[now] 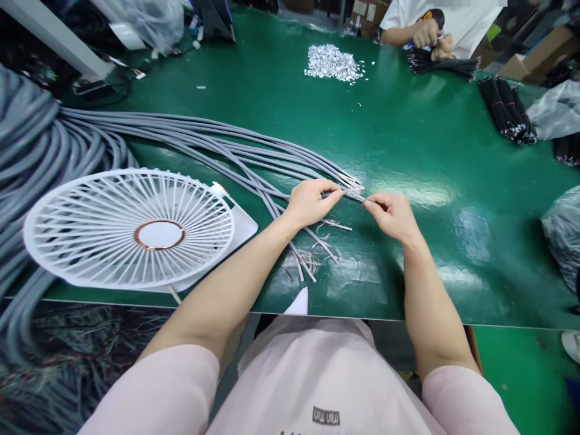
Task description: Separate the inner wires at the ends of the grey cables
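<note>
My left hand (312, 200) is closed on a grey cable near its stripped end, thumb and forefinger pinched together. Just to the right, my right hand (392, 214) pinches the tip of the same cable's bared strands (356, 194). Several grey cables (254, 151) run from the left to the hands, and a group of their pale stripped ends (351, 179) lies just beyond the fingers. Nearer the table edge, other cable ends (310, 266) lie with frayed thin strands around them.
A white fan (203, 223) stands left of my forearm, beside a thick coil of grey cable (27, 133). Silvery scraps (333, 63) are heaped at the back. Across the green table (272, 66), a co-worker's hands (430, 36) hold a tool above black wires (446, 65). Black bundles (505, 112) lie at right.
</note>
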The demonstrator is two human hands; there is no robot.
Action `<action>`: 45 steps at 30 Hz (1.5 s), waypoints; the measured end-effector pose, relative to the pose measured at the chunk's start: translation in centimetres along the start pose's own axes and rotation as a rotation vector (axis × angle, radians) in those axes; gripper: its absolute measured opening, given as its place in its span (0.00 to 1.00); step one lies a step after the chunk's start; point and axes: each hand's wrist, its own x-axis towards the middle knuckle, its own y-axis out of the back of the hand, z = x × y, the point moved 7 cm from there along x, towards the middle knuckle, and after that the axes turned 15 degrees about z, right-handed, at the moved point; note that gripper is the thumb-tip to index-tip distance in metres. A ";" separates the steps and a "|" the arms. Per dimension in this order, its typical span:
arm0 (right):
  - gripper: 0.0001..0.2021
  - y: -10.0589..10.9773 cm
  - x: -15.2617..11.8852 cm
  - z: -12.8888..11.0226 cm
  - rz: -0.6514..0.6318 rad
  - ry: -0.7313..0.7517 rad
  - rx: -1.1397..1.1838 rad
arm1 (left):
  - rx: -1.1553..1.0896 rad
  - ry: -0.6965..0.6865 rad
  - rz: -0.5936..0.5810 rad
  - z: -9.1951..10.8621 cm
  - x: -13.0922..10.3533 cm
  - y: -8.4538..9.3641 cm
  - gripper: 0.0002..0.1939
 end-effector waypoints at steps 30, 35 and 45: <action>0.11 -0.2 -1.8 -5.3 0.020 0.074 0.484 | 0.063 0.031 -0.070 -1.2 0.1 -1.1 0.06; 0.10 1.4 -0.5 -2.1 0.158 -0.007 0.341 | -0.088 0.079 -0.043 -1.6 0.2 -0.8 0.10; 0.10 2.6 0.0 -0.8 0.320 0.039 0.175 | 0.083 -0.108 -0.347 0.0 0.2 -0.2 0.23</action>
